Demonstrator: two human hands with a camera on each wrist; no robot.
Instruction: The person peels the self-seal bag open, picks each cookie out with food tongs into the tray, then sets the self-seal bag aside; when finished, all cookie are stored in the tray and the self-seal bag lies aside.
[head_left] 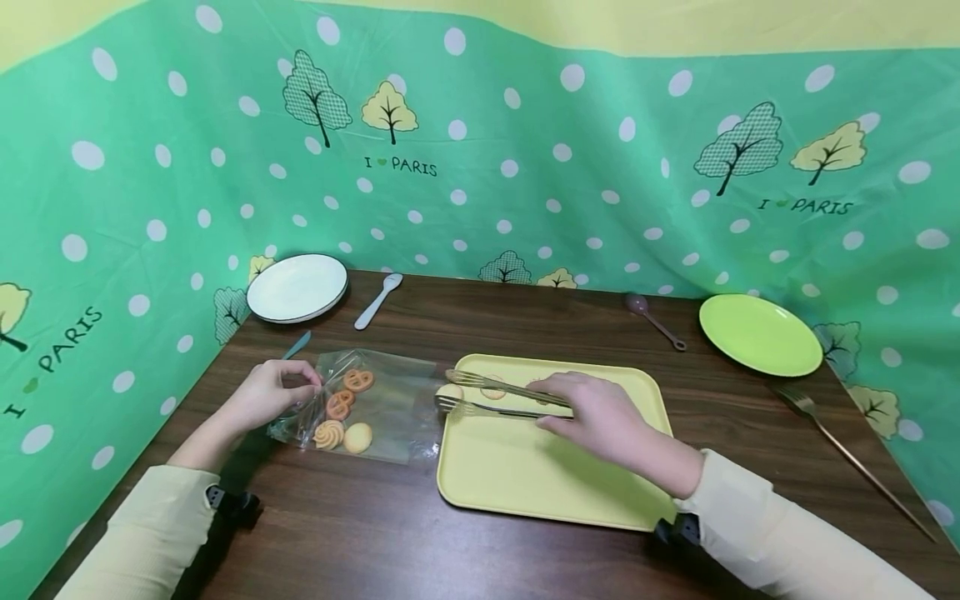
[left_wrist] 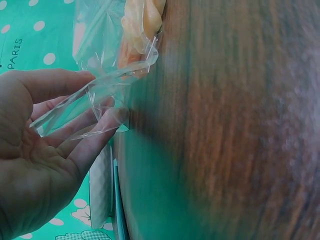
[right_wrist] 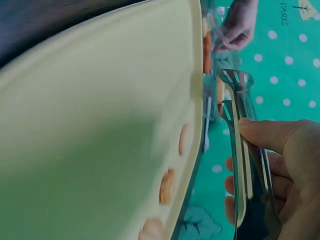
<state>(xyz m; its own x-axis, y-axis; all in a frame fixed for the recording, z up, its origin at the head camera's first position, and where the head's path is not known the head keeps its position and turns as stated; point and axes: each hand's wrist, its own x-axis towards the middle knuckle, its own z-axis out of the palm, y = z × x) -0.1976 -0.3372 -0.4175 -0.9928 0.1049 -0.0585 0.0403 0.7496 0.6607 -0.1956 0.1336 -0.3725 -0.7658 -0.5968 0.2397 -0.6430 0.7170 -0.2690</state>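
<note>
My left hand [head_left: 272,393] pinches the edge of a clear plastic bag [head_left: 390,408] that lies on the table. Pretzel-shaped cookies [head_left: 358,381], a swirled cookie [head_left: 328,434] and a round cookie [head_left: 357,437] are inside it. With my right hand [head_left: 600,412] I grip metal tongs [right_wrist: 250,155] above the yellow tray [head_left: 540,483], their tips pointing left toward the bag. A pale round cookie [head_left: 450,392] sits between the tips, past the tray's left edge. Further cookies [right_wrist: 167,186] lie along the tray's far side, partly hidden by the tongs and hand in the head view.
At the back left are a white plate [head_left: 297,288], a pale spoon [head_left: 378,302] and a blue utensil [head_left: 297,344], partly hidden. A purple spoon [head_left: 655,321], a green plate [head_left: 761,334] and a long fork [head_left: 855,458] lie at the right. Polka-dotted cloth [head_left: 480,150] hangs behind.
</note>
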